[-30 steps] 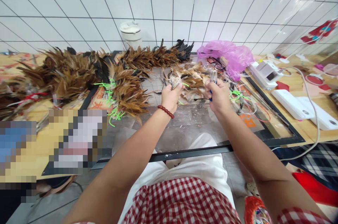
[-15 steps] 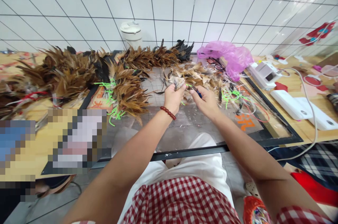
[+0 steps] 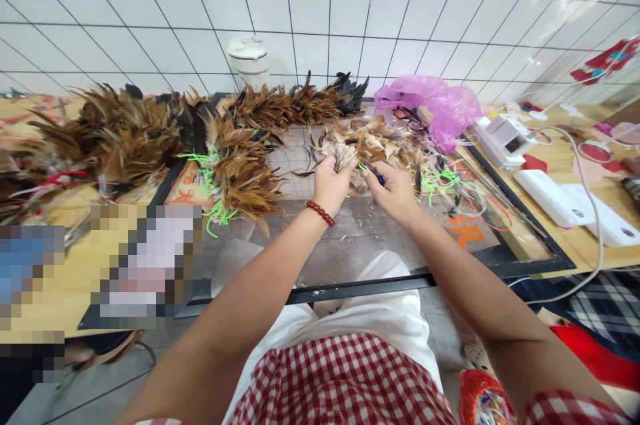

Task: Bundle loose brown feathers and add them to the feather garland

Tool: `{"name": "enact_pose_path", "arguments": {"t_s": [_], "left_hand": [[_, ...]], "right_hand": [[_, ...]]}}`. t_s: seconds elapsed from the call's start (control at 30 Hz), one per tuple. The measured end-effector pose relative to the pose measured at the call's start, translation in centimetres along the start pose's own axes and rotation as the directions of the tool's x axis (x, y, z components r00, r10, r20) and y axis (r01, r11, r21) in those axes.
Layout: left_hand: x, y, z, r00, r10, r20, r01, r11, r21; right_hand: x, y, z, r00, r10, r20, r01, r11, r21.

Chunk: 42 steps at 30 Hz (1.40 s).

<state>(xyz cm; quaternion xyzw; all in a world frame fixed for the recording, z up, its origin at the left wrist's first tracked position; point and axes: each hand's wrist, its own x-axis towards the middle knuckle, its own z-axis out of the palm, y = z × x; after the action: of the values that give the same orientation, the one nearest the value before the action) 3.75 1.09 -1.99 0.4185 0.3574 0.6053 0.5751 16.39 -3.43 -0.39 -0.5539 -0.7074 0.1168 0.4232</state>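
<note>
Brown and cream feathers fill the middle of the glass tabletop (image 3: 350,251). Our left hand (image 3: 330,186) is closed round a feather tuft (image 3: 344,150), held just above the glass at the near edge of the loose feather heap (image 3: 385,141). A second ago our right hand (image 3: 396,195) was well out to the right, in front of that heap. It has since come in and now sits just beside the left, fingers curled tight on a blue-handled tool (image 3: 379,177) whose tip points at the base of the tuft, where a bit of green cord (image 3: 361,165) shows. Over the last half second both hands have barely shifted, only a touch higher. We cannot tell whether the tool's tip touches the tuft. Counting now: two hands, one tool and one red bead bracelet (image 3: 320,213) on the left wrist. We can tell apart three masses of strung brown feathers: a big pile (image 3: 115,138) at far left, a bunch (image 3: 245,175) tied with green cord, and a long strand (image 3: 300,105) along the wall. There is one white lidded cup (image 3: 249,61) and one pink plastic bag (image 3: 435,101) with one pair of glasses (image 3: 409,119) on it. Three white devices lie on the wooden top at right: one with a dark screen (image 3: 503,138) and two flat boxes (image 3: 547,193) (image 3: 607,221).
</note>
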Motion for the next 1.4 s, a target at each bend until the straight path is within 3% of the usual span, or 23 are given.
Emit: {"name": "enact_pose_path", "arguments": {"t_s": [0.57,0.73,0.93,1.03,1.13,1.23,1.4], "left_hand": [[0.4,-0.7,-0.3,0.999,0.052,0.017,-0.053,0.995,0.081],[0.4,-0.6,-0.7,0.991,0.125,0.054,-0.134,0.967,0.215],[0.2,-0.1,-1.3,0.953,0.271,0.134,-0.303,0.844,0.443],[0.1,-0.1,-1.0,0.975,0.182,0.129,-0.218,0.904,0.369],[-0.2,0.3,-0.3,0.996,0.031,0.089,-0.046,0.983,0.175],[-0.8,1.2,0.2,0.992,-0.112,0.064,0.112,0.994,0.005],[-1.2,1.7,0.6,0.977,-0.203,0.067,0.207,0.976,-0.073]], "right_hand": [[0.0,0.2,0.1,1.000,0.019,0.010,-0.019,0.999,-0.031],[0.0,0.0,-0.1,0.999,0.035,0.030,-0.034,0.999,-0.023],[0.1,0.2,-0.2,0.994,0.087,0.058,-0.091,0.993,0.077],[0.2,0.3,0.1,0.976,0.168,0.138,-0.209,0.903,0.376],[0.2,0.2,0.6,0.937,0.244,0.249,-0.348,0.682,0.643],[0.3,-0.2,0.8,0.923,0.275,0.269,-0.380,0.552,0.742],[0.3,-0.3,0.6,0.932,0.261,0.252,-0.354,0.498,0.792]]}}
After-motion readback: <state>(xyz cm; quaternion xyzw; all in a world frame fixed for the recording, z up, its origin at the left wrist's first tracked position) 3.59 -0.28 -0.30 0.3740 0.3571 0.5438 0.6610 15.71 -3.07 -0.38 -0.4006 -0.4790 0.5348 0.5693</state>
